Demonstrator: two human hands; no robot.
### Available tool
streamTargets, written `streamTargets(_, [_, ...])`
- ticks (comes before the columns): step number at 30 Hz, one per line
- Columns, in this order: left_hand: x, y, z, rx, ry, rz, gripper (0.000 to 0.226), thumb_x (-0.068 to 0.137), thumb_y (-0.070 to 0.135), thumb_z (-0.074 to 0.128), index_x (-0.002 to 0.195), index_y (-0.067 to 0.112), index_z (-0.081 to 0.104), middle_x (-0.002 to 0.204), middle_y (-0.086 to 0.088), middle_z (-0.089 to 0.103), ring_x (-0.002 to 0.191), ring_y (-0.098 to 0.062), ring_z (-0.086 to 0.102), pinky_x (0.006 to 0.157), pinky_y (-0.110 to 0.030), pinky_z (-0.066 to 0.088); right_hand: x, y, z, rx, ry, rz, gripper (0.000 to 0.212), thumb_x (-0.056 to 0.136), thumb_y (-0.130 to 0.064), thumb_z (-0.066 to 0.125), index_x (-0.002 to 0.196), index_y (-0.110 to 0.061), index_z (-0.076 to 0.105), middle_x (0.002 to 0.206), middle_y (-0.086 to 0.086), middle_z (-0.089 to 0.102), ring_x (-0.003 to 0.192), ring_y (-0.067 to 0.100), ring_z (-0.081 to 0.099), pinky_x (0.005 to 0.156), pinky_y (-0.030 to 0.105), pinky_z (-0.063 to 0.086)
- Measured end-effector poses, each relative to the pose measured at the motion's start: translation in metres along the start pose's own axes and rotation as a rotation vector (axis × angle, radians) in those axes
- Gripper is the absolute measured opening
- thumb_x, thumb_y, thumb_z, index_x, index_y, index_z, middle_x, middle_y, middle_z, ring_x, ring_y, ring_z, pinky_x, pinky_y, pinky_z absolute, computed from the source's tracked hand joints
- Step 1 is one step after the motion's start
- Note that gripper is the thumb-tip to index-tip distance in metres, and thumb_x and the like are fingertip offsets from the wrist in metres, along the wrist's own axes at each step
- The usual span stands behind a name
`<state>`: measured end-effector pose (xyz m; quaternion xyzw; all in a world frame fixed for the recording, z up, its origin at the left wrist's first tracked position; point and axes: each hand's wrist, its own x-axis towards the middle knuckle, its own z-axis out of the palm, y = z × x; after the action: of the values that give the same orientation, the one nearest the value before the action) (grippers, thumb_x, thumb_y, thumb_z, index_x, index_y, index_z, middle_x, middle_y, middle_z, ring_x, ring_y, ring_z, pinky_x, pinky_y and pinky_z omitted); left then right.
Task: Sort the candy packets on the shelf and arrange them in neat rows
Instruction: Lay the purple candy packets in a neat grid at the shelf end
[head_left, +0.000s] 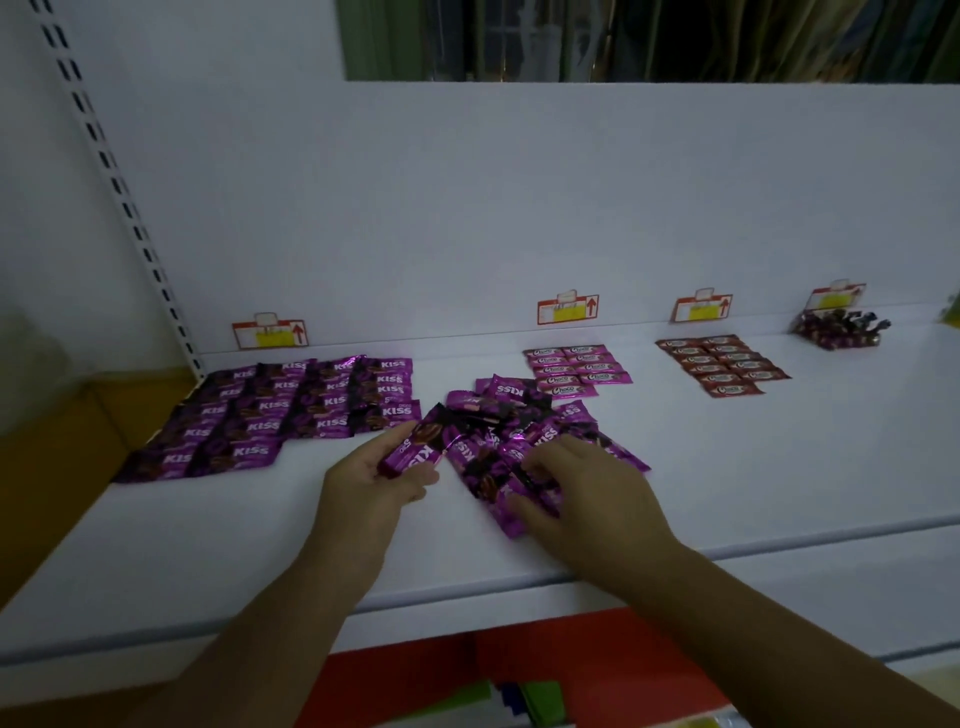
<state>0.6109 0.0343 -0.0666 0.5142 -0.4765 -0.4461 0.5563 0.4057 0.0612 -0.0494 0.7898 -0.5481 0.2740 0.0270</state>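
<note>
Candy packets (291, 410) lay in neat rows at the left of the shelf (727, 467), a loose pile (498, 431) beside them. My left hand (379, 478) pinched one purple packet (415, 452) between rows and pile; my right hand (587, 488) curled its fingers round packets at the pile's near edge.

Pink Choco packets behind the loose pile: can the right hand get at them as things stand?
Probably yes. The right hand lies on the loose Kiss pile, and the pink Choco packets lie uncovered just beyond it on the shelf; only that low pile lies between.
</note>
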Motion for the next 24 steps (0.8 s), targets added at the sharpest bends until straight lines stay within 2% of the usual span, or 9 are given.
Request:
streamTargets(3, [0.001, -0.003, -0.001, 0.003, 0.022, -0.029, 0.053, 0.076, -0.005, 0.069, 0.116, 0.028, 0.062, 0.091, 0.012, 0.072, 0.087, -0.009, 0.068, 0.075, -0.018, 0.052, 0.016, -0.017, 0.01, -0.11, -0.159, 0.013, 0.054, 0.082, -0.06, 0.052, 0.122, -0.025, 0.044, 0.112, -0.003, 0.054, 0.101, 0.016, 0.05, 0.08, 0.029, 0.044])
streamTargets(5, [0.0, -0.003, -0.001, 0.031, 0.012, -0.02, 0.054, 0.074, -0.002, 0.072, 0.119, 0.026, 0.062, 0.098, 0.017, 0.067, 0.09, 0.001, 0.065, 0.073, -0.01, 0.049, 0.021, -0.021, 0.014, -0.142, -0.19, 0.048, 0.055, 0.083, -0.059, 0.051, 0.125, -0.024, 0.041, 0.115, -0.002, 0.054, 0.103, 0.017, 0.05, 0.082, 0.031, 0.044])
streamTargets(9, [-0.001, -0.003, 0.0, 0.068, 0.007, -0.009, 0.062, 0.07, -0.001, 0.076, 0.125, 0.021, 0.058, 0.105, 0.015, 0.064, 0.092, 0.004, 0.061, 0.067, -0.008, 0.048, 0.02, -0.023, 0.014, -0.141, -0.144, 0.027, 0.041, 0.082, -0.052, 0.054, 0.112, -0.026, 0.045, 0.103, -0.006, 0.056, 0.088, 0.013, 0.048, 0.067, 0.025, 0.035])
streamTargets(12, [-0.005, -0.001, 0.002, 0.099, -0.005, 0.008, 0.057, 0.073, -0.001, 0.074, 0.123, 0.02, 0.059, 0.106, 0.011, 0.066, 0.091, 0.004, 0.062, 0.068, -0.008, 0.048, 0.019, -0.023, 0.011, -0.149, -0.127, -0.036, 0.036, 0.081, -0.049, 0.056, 0.109, -0.027, 0.047, 0.097, -0.008, 0.055, 0.078, 0.009, 0.037, 0.064, 0.023, 0.026])
streamTargets(15, [-0.007, 0.004, -0.004, 0.187, -0.023, 0.022, 0.046, 0.076, 0.002, 0.071, 0.112, 0.028, 0.061, 0.096, 0.014, 0.065, 0.076, 0.007, 0.061, 0.062, -0.009, 0.047, 0.016, -0.022, 0.008, -0.105, -0.096, -0.101, 0.035, 0.078, -0.044, 0.063, 0.105, -0.025, 0.053, 0.09, -0.007, 0.057, 0.074, 0.009, 0.04, 0.064, 0.022, 0.025])
streamTargets(17, [-0.008, 0.007, -0.015, 0.292, -0.044, 0.063, 0.041, 0.075, 0.004, 0.072, 0.099, 0.036, 0.059, 0.092, 0.014, 0.064, 0.073, 0.008, 0.06, 0.057, -0.006, 0.046, 0.014, -0.021, 0.005, -0.053, -0.047, -0.114, 0.034, 0.071, -0.039, 0.073, 0.096, -0.021, 0.06, 0.08, -0.008, 0.057, 0.07, 0.011, 0.046, 0.064, 0.022, 0.028])
streamTargets(19, [-0.008, 0.012, -0.03, 0.477, -0.053, 0.127, 0.039, 0.075, 0.016, 0.075, 0.094, 0.041, 0.053, 0.095, 0.017, 0.06, 0.079, 0.004, 0.059, 0.061, -0.007, 0.045, 0.012, -0.023, 0.003, -0.006, -0.035, -0.105, 0.033, 0.068, -0.038, 0.076, 0.092, -0.021, 0.061, 0.076, -0.011, 0.052, 0.068, 0.009, 0.045, 0.064, 0.022, 0.031])
streamTargets(21, [-0.006, 0.015, -0.048, 0.699, -0.033, 0.194, 0.037, 0.075, 0.027, 0.075, 0.099, 0.041, 0.05, 0.094, 0.019, 0.054, 0.081, 0.002, 0.055, 0.066, -0.009, 0.042, 0.013, -0.026, 0.003, 0.04, -0.051, -0.109, 0.031, 0.07, -0.039, 0.074, 0.093, -0.023, 0.06, 0.078, -0.013, 0.053, 0.069, 0.008, 0.048, 0.064, 0.022, 0.035])
streamTargets(24, [-0.001, 0.016, -0.071, 1.02, -0.105, 0.238, 0.033, 0.082, 0.029, 0.065, 0.114, 0.027, 0.058, 0.101, 0.011, 0.054, 0.091, -0.005, 0.052, 0.08, -0.022, 0.046, 0.021, -0.034, 0.006, 0.116, -0.092, -0.113, 0.028, 0.075, -0.039, 0.071, 0.096, -0.025, 0.06, 0.086, -0.011, 0.059, 0.073, 0.009, 0.056, 0.062, 0.024, 0.05])
